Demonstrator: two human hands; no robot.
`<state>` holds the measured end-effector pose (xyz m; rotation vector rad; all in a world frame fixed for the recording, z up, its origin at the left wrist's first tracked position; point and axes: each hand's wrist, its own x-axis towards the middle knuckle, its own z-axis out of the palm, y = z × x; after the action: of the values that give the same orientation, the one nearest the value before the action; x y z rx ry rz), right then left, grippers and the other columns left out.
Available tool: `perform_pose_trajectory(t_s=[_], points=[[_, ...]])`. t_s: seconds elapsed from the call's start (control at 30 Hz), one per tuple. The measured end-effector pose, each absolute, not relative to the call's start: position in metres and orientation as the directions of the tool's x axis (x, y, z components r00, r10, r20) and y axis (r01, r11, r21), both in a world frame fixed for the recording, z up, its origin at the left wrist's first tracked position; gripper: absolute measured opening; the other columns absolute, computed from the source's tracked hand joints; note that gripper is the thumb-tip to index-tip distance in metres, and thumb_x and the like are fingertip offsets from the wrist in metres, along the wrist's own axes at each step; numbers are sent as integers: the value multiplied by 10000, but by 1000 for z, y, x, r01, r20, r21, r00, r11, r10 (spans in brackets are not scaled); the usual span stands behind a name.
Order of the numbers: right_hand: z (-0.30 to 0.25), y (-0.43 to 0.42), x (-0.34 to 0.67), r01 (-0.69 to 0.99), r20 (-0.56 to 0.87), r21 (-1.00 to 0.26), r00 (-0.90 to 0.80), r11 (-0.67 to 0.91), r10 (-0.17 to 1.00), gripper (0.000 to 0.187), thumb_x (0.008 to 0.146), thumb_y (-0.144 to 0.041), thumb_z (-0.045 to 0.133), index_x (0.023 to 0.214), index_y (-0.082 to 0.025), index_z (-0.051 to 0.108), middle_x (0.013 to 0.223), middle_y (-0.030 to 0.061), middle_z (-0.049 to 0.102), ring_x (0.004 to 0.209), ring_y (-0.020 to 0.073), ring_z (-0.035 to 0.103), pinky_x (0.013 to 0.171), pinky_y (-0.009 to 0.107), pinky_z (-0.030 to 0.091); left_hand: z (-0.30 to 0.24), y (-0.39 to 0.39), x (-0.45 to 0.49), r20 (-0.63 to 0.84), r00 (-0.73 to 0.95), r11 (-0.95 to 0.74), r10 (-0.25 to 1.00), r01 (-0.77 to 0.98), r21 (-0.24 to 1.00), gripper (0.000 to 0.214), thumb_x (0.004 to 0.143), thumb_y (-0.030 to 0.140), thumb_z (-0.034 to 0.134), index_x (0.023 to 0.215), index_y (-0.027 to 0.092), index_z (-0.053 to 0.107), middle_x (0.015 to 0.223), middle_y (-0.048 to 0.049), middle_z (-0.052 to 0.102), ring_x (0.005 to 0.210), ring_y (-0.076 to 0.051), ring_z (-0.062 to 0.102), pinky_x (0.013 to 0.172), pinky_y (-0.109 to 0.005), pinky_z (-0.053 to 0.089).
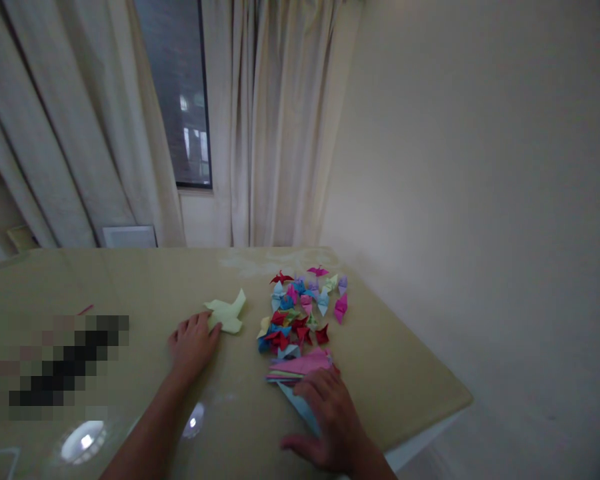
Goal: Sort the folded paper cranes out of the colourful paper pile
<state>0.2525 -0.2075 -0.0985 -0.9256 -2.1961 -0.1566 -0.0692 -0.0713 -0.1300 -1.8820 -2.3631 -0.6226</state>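
Observation:
My left hand [195, 340] rests on the table with fingers bent, its thumb and forefinger closed on the left end of a pale green folded paper crane [229, 316]. The crane lies fairly flat, wings and points outward. On the right, my right hand [327, 413] hovers over or touches a stack of flat folded papers [300, 365], pink on top with other colours beneath. Its thumb is stretched well away from the fingers. Under that palm a light blue folded paper [300, 405] sticks out, partly hidden. Just beyond the stack sits a cluster of small colourful paper cranes [306, 303].
The glossy table [395, 360] has its right edge beside my right hand, near a plain wall [480, 200]. A blurred-out dark object [70, 363] lies at the left, with a thin red stick [86, 309] near it. Curtains [290, 133] hang behind.

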Motion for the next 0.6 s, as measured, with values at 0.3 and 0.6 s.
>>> perform_pose_trajectory(t_s=[0.3,0.6], points=[[-129,-232,259,805,584,-98,-430,585,689,232,904,-156,671,1107,-263,639,925,29,732,796,235,668,715,323,537,-127,-67,-70,280,-250,145,927,927,347,488,1003,373,436,1399,141,601,1384,-211,657,1265,-405,594,1035,-582,450],[-143,-257,238,569,618,-31,-635,822,463,137,1033,-335,639,1139,-259,682,1044,-2,818,821,175,731,738,259,577,-119,-63,-82,229,-309,39,923,667,744,480,869,355,537,1307,177,621,1134,-130,772,1023,-313,728,913,-403,538]])
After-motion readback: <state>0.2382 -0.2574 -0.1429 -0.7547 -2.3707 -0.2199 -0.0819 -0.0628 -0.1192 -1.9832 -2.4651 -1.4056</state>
